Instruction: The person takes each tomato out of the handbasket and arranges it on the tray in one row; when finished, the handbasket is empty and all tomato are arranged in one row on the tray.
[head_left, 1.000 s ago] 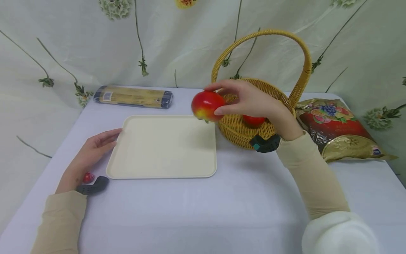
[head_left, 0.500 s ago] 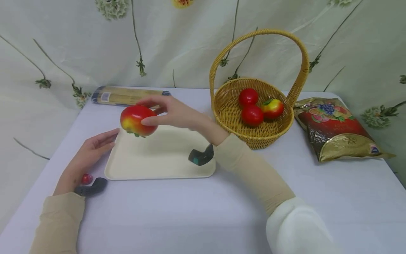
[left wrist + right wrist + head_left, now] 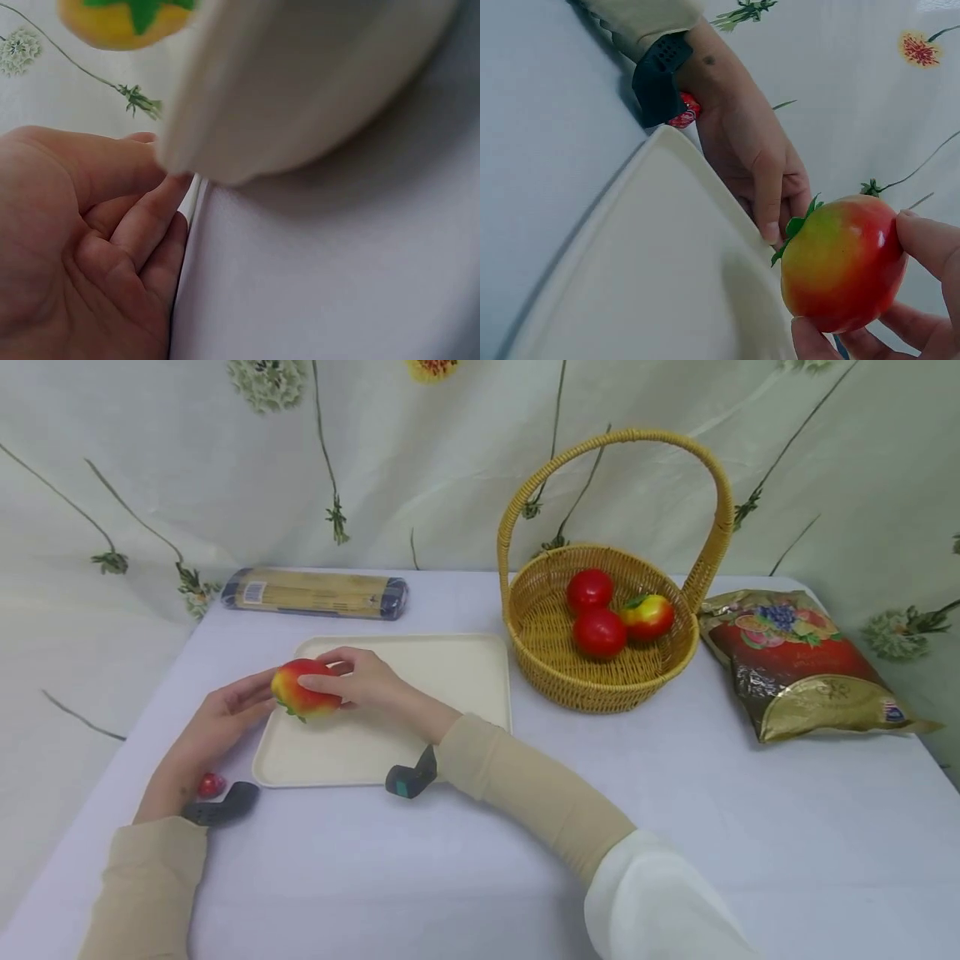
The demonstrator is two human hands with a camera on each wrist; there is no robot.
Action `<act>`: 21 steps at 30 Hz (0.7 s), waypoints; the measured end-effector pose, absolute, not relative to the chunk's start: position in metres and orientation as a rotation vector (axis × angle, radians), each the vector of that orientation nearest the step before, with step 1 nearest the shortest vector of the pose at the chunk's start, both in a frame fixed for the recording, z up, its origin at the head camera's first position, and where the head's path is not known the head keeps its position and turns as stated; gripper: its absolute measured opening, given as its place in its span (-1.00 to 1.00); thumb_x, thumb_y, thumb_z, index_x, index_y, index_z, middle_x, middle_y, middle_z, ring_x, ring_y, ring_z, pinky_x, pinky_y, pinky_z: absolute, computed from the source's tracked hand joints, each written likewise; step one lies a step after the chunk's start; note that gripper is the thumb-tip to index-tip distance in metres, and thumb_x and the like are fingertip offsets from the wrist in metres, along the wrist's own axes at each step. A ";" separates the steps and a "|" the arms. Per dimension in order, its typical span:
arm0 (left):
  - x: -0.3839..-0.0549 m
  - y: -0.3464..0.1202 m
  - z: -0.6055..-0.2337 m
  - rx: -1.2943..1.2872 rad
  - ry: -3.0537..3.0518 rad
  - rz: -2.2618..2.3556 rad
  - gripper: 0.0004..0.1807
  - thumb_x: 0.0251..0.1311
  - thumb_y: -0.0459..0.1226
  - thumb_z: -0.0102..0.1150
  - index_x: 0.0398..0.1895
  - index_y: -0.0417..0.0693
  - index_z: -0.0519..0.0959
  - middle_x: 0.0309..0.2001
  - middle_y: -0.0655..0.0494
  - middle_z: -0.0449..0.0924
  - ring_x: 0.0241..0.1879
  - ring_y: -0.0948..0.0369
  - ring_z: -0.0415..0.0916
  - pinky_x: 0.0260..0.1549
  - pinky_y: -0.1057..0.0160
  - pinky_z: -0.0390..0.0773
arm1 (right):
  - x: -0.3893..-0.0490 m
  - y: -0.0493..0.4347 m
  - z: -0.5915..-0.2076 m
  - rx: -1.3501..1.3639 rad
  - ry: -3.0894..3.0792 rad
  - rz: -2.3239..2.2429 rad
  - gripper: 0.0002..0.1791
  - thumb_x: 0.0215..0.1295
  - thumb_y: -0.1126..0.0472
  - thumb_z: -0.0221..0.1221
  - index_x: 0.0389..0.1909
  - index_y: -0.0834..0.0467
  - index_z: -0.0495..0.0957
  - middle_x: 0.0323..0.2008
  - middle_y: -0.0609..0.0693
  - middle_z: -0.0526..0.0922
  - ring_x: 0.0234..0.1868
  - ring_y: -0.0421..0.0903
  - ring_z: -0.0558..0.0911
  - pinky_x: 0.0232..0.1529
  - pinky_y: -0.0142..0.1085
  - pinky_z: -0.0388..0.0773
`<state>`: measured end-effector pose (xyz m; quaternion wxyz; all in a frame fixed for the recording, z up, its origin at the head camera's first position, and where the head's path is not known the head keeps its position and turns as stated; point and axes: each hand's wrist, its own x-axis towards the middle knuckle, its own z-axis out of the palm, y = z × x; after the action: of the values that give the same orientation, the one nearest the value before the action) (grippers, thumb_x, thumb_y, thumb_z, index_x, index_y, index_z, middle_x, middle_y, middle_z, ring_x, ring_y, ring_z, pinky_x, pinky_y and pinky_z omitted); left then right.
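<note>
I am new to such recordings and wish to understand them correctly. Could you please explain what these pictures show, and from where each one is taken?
There is no machine at work here: these are a person's two bare hands. The wide picture comes from a camera on the head, looking forward and down. The two smaller pictures come from cameras on the wrists.

On the white table lie a pale tray, a basket with three fruits inside, a shiny bag, a long packet and a small red item near the left wrist.

The right hand holds a red-and-yellow fruit over the tray's left end. The left hand touches the tray's edge; whether it grips is unclear.
</note>
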<state>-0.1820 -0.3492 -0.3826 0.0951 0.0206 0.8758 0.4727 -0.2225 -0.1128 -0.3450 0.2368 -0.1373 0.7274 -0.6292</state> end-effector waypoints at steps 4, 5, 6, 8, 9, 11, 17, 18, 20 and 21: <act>-0.181 -0.349 -0.383 0.064 2.589 1.412 -0.34 0.31 -0.05 0.04 0.42 -0.02 0.14 0.34 -0.10 0.19 0.37 0.12 -0.02 0.26 -0.11 -0.02 | -0.221 -0.116 -0.354 -0.309 2.068 -1.659 -0.61 0.13 0.06 0.32 -0.04 0.10 0.54 -0.31 -0.12 0.55 -0.32 -0.25 0.52 -0.39 -0.43 0.56; -0.181 -0.349 -0.383 0.068 2.599 1.397 -0.34 0.32 -0.05 0.03 0.43 -0.01 0.14 0.34 -0.08 0.19 0.37 0.14 -0.02 0.27 -0.08 -0.01 | -0.220 -0.117 -0.355 -0.303 2.082 -1.652 -0.60 0.13 0.05 0.31 -0.04 0.11 0.55 -0.31 -0.12 0.55 -0.32 -0.25 0.51 -0.40 -0.44 0.56; -0.181 -0.349 -0.383 0.075 2.610 1.388 -0.34 0.32 -0.05 0.03 0.43 -0.01 0.14 0.34 -0.08 0.19 0.37 0.15 -0.01 0.27 -0.06 0.01 | -0.220 -0.118 -0.356 -0.300 2.087 -1.654 -0.61 0.13 0.05 0.31 -0.05 0.11 0.55 -0.31 -0.11 0.55 -0.32 -0.24 0.51 -0.41 -0.45 0.55; -0.181 -0.350 -0.382 0.081 2.624 1.380 -0.34 0.32 -0.06 0.03 0.43 -0.02 0.14 0.34 -0.08 0.20 0.36 0.16 0.01 0.27 -0.03 0.03 | -0.219 -0.120 -0.356 -0.303 2.115 -1.648 -0.62 0.13 0.03 0.31 -0.07 0.11 0.56 -0.33 -0.12 0.55 -0.33 -0.24 0.51 -0.42 -0.47 0.53; -0.181 -0.350 -0.382 0.077 2.625 1.375 -0.34 0.32 -0.05 0.02 0.43 -0.01 0.14 0.34 -0.08 0.20 0.36 0.16 0.00 0.27 -0.03 0.02 | -0.219 -0.121 -0.356 -0.308 2.125 -1.649 -0.63 0.13 0.03 0.30 -0.08 0.11 0.56 -0.33 -0.12 0.55 -0.33 -0.24 0.51 -0.42 -0.47 0.53; -0.181 -0.351 -0.381 0.063 2.610 1.389 -0.33 0.31 -0.03 0.03 0.43 0.00 0.14 0.34 -0.08 0.20 0.37 0.14 0.00 0.27 -0.06 0.00 | -0.218 -0.124 -0.356 -0.323 2.150 -1.651 -0.64 0.15 0.02 0.29 -0.10 0.12 0.57 -0.33 -0.12 0.55 -0.33 -0.24 0.50 -0.42 -0.48 0.51; -0.182 -0.350 -0.381 0.035 2.565 1.425 -0.31 0.29 -0.02 0.05 0.43 0.00 0.13 0.35 -0.07 0.18 0.38 0.08 -0.06 0.26 -0.15 -0.06 | -0.216 -0.132 -0.359 -0.378 2.251 -1.636 -0.61 0.19 -0.06 0.23 -0.07 0.09 0.54 -0.28 -0.16 0.55 -0.26 -0.28 0.47 -0.29 -0.49 0.44; -0.182 -0.350 -0.381 0.039 2.564 1.428 -0.31 0.30 -0.03 0.05 0.43 0.00 0.13 0.35 -0.08 0.18 0.38 0.09 -0.07 0.26 -0.15 -0.05 | -0.215 -0.132 -0.359 -0.395 2.258 -1.633 -0.60 0.19 -0.06 0.23 -0.05 0.09 0.53 -0.26 -0.17 0.55 -0.24 -0.28 0.47 -0.26 -0.49 0.44; -0.182 -0.349 -0.381 0.051 2.563 1.434 -0.34 0.31 -0.05 0.04 0.42 0.00 0.14 0.35 -0.08 0.18 0.38 0.10 -0.06 0.26 -0.15 -0.05 | -0.214 -0.133 -0.361 -0.437 2.252 -1.625 -0.58 0.20 -0.07 0.21 0.00 0.07 0.51 -0.21 -0.17 0.54 -0.21 -0.28 0.46 -0.22 -0.48 0.44; -0.182 -0.350 -0.382 0.064 2.565 1.440 -0.35 0.33 -0.07 0.03 0.43 -0.01 0.14 0.35 -0.09 0.18 0.38 0.09 -0.06 0.26 -0.16 -0.05 | -0.213 -0.133 -0.362 -0.461 2.247 -1.615 -0.56 0.20 -0.07 0.21 0.03 0.06 0.50 -0.20 -0.18 0.54 -0.20 -0.29 0.46 -0.22 -0.48 0.44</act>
<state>-0.1816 -0.3495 -0.3821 0.0996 0.0218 0.8675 0.4869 -0.2132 -0.1330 -0.3620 0.1672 -0.1620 0.7898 -0.5675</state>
